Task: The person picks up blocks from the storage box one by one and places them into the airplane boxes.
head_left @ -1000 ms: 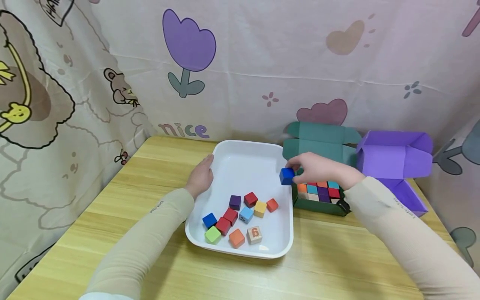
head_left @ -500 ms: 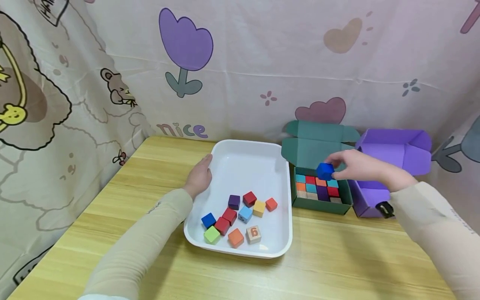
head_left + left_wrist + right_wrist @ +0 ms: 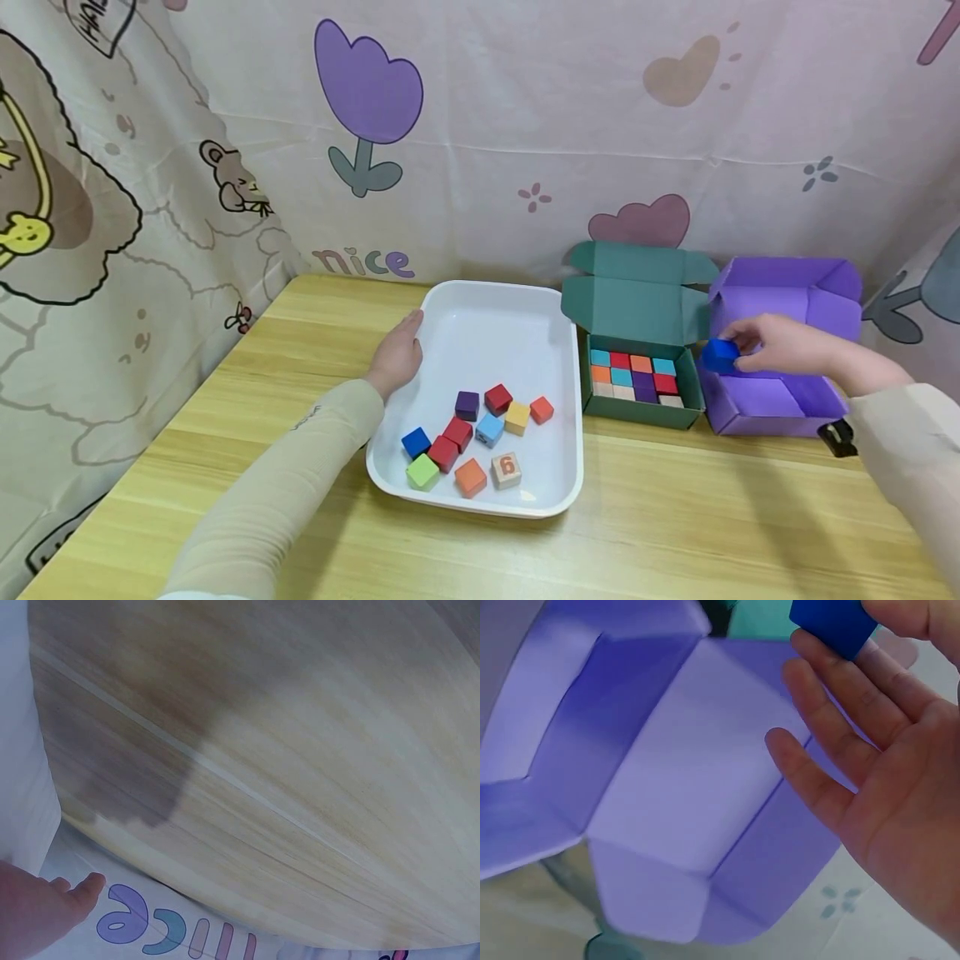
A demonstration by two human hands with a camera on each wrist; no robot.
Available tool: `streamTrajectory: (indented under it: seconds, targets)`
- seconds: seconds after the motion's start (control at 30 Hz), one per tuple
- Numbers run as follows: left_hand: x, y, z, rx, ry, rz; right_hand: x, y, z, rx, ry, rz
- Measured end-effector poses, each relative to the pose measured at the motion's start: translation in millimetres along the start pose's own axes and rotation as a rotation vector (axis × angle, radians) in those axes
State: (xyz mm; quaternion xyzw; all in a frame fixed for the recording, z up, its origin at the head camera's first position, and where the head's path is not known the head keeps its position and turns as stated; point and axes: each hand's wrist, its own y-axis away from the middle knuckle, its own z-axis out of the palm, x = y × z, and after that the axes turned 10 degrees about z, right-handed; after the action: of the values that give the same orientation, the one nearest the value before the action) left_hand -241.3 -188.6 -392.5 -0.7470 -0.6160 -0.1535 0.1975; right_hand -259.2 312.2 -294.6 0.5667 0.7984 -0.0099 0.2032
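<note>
A blue cube (image 3: 721,356) is pinched between the thumb and fingers of my right hand (image 3: 783,352), over the left part of the open purple box (image 3: 776,417). The right wrist view shows the same blue cube (image 3: 834,624) at the fingertips, the other fingers spread. My left hand (image 3: 396,357) rests against the left rim of the white tray (image 3: 491,333), fingers fairly straight. Several loose cubes lie in the tray's near half, among them a green cube (image 3: 423,472), a yellow cube (image 3: 517,418) and a wooden cube with an orange figure (image 3: 506,470).
Between tray and purple box stands a green box (image 3: 643,412), lid raised, with rows of coloured cubes inside. All stand on a wooden table (image 3: 645,517). A printed curtain (image 3: 480,100) hangs behind the table.
My right hand has carried the blue cube rightward, from the tray's right rim across the green box to the purple box. The left hand stays at the tray.
</note>
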Motion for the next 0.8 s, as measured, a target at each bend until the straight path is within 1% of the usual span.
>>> streamTrajectory:
  seconds: [0.2,0.4,0.53,0.8]
  targets:
    - [-0.3,-0.2,0.5,-0.003,-0.001,-0.005,22.2,0.0,3.5,-0.011,0.036,0.032]
    - [-1.4,0.6,0.8,0.007,0.007,-0.005,38.7,-10.3,13.3,-0.020,0.083,0.038]
    - [-1.3,1.1,1.0,0.005,0.006,-0.011,44.6,-16.7,18.7,-0.019,0.115,0.046]
    - [1.5,0.8,0.6,-0.003,0.013,-0.016,46.9,-21.3,26.1,-0.031,0.108,0.063]
